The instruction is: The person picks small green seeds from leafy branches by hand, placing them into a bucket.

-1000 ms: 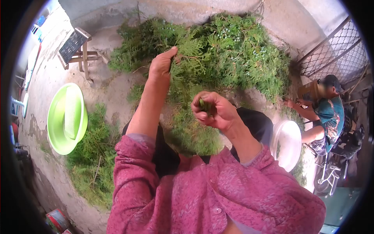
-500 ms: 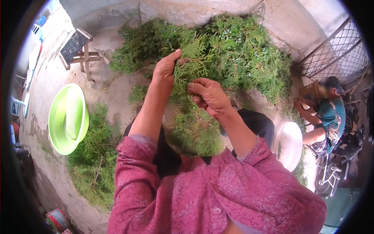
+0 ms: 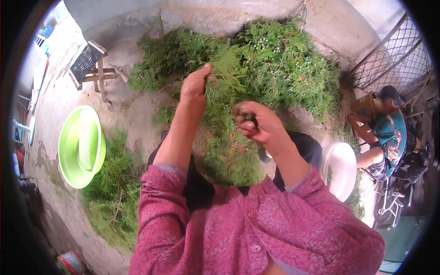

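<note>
A green leafy sprig (image 3: pixel 225 78), blurred by motion, is gripped in my left hand (image 3: pixel 196 86) between thumb and fingers. Lower and to the right, my right hand (image 3: pixel 256 123) is curled closed around small dark green bits (image 3: pixel 250 117), apart from the sprig. Behind both hands lies a large heap of green branches (image 3: pixel 293 68) with small pale berries. More loose greenery (image 3: pixel 231 158) covers the ground between my knees.
A lime green basin (image 3: pixel 68 146) stands at the left beside another pile of branches (image 3: pixel 110 197). A small stool (image 3: pixel 87 59) is at the upper left. At the right are a white tub (image 3: pixel 341 172), a seated person (image 3: pixel 389 133) and a mesh panel (image 3: pixel 394 55).
My right hand has drawn away from the sprig, down and to the right, and now shows small green bits in its curled fingers. My left hand still holds the sprig.
</note>
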`<control>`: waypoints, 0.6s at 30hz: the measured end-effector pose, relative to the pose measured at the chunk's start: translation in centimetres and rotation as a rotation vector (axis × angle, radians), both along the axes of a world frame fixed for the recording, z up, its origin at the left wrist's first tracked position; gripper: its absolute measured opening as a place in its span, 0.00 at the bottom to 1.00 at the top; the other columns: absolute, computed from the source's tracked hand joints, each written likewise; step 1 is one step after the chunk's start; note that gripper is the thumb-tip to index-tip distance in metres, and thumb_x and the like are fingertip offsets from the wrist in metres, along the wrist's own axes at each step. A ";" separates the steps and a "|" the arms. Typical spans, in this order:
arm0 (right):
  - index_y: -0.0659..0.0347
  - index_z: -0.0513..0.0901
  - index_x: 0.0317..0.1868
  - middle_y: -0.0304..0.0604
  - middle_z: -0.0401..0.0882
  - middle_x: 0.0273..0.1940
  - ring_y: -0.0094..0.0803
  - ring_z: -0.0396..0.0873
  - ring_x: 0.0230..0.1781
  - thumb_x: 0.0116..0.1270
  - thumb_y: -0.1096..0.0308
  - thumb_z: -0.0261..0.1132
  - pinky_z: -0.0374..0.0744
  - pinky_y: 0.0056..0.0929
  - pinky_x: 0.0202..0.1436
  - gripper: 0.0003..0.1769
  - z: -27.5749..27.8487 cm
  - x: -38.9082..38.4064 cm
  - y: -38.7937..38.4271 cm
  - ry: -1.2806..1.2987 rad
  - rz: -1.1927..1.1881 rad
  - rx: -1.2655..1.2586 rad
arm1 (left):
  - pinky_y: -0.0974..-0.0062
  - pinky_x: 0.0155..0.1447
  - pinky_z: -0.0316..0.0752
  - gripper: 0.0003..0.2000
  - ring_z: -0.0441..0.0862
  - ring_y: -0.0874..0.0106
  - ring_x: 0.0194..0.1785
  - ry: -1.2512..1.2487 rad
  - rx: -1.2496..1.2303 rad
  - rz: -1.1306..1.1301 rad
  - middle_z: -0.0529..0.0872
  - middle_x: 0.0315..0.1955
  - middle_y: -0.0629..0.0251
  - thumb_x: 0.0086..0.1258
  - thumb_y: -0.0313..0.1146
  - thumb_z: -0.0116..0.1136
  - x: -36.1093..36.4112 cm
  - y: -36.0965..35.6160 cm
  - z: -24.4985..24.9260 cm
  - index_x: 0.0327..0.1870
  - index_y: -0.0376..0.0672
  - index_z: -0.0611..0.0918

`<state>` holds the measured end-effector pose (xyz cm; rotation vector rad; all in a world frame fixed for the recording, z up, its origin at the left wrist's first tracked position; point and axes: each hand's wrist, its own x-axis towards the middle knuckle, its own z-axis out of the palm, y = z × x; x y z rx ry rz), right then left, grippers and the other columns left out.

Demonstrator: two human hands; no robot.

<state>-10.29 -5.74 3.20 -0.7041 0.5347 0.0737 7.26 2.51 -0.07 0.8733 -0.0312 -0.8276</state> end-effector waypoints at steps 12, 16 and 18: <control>0.63 0.75 0.43 0.36 0.71 0.24 0.19 0.67 0.19 0.59 0.68 0.60 0.62 0.14 0.16 0.13 2.1 -28.7 -16.3 0.406 -1.058 -1.028 | 0.83 0.18 0.64 0.19 0.66 0.85 0.15 0.219 -0.671 -0.177 0.70 0.50 0.35 0.68 0.32 0.45 2.6 1.6 1.3 0.56 0.32 0.63; 0.62 0.77 0.41 0.50 0.79 0.34 0.42 0.78 0.35 0.56 0.61 0.60 0.75 0.36 0.38 0.16 -8.6 -42.2 -19.3 1.344 -0.057 -2.093 | 0.81 0.19 0.61 0.12 0.65 0.81 0.15 0.292 -0.738 -0.210 0.55 0.58 0.30 0.67 0.31 0.46 1.6 1.3 1.9 0.30 0.27 0.72; 0.61 0.79 0.40 0.52 0.79 0.37 0.46 0.77 0.38 0.55 0.58 0.60 0.74 0.41 0.44 0.17 -8.8 -40.7 -17.8 1.423 0.094 -1.951 | 0.82 0.19 0.61 0.11 0.64 0.82 0.15 0.276 -0.719 -0.148 0.55 0.59 0.32 0.66 0.30 0.48 1.5 1.0 1.7 0.30 0.27 0.72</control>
